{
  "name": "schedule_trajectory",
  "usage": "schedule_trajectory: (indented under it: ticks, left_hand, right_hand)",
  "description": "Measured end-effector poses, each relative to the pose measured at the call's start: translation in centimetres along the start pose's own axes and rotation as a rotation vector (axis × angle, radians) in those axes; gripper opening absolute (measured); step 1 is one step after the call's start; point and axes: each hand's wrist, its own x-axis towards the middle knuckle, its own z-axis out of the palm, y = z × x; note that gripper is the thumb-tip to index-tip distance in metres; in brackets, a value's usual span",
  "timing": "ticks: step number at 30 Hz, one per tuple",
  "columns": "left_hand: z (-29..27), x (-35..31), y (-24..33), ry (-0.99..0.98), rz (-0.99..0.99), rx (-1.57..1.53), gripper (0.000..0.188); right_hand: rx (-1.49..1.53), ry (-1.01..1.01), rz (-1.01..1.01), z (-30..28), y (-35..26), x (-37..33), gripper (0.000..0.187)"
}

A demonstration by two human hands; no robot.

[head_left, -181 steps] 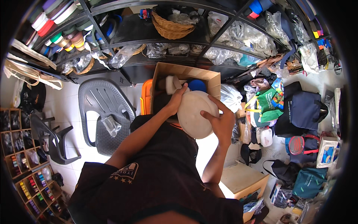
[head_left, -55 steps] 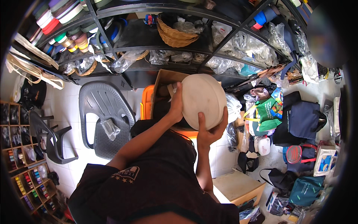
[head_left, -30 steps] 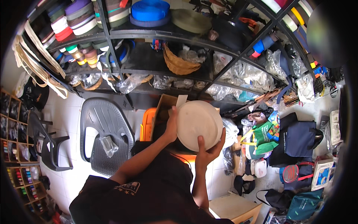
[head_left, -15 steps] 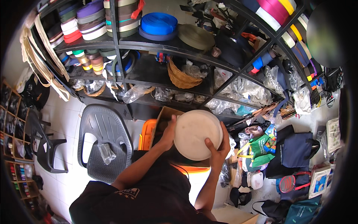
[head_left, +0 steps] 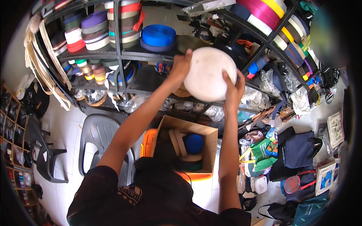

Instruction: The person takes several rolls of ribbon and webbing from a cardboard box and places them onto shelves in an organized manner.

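- Above the box, before the black shelf: 1 disc, off-white, faintly stained, broad face toward the wearer. Contact with the shelf: cannot tell.
- Left hand: closed on the disc's left edge, hidden in part behind it.
- Right hand: thumb on the near face, fingers about the right edge.
- Handling, judged: probably wound strap; moderate weight, firm across the face, hardly fragile, not very slippery. Its core could sag or slide out if tipped.
- Hold, judged: 2 opposite edges, pressed inward, fingers supporting behind.
- Box contents: 2 pale rolls, narrow, leaning; 1 blue roll beside them.
- Shelf, left of the disc: 1 blue coil.
- Left of the box: 1 grey chair.
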Motion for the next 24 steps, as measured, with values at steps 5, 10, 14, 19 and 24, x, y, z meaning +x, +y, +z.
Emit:
schedule_trajectory:
  ticks: [5, 10, 14, 19, 24]
  left_hand:
    - [-0.2, 9.6, 4.2, 0.178, 0.322, 0.288, 0.052]
    - [0.3, 14.2, 3.4, 0.195, 0.196, 0.46, 0.058]
    - [0.0, 16.9, 3.2, 0.192, 0.255, 0.675, 0.052]
    - [-0.7, 17.7, 3.4, 0.085, 0.205, 0.992, 0.03]
    - [0.5, 17.8, 3.1, 0.057, 0.256, 1.248, 0.024]
  right_hand:
    - [-0.02, 0.0, 0.011, 5.2, 1.1, 8.8, 0.039]
    - [-0.234, 0.119, 0.124, 7.9, 5.5, 13.2, 0.045]
    - [-0.265, 0.07, 0.225, 10.1, 6.2, 14.8, 0.054]
    - [-0.719, 0.055, 0.214, 11.8, 6.7, 16.1, 0.056]
    - [-0.749, 0.057, 0.292, 12.4, 11.6, 19.0, 0.044]
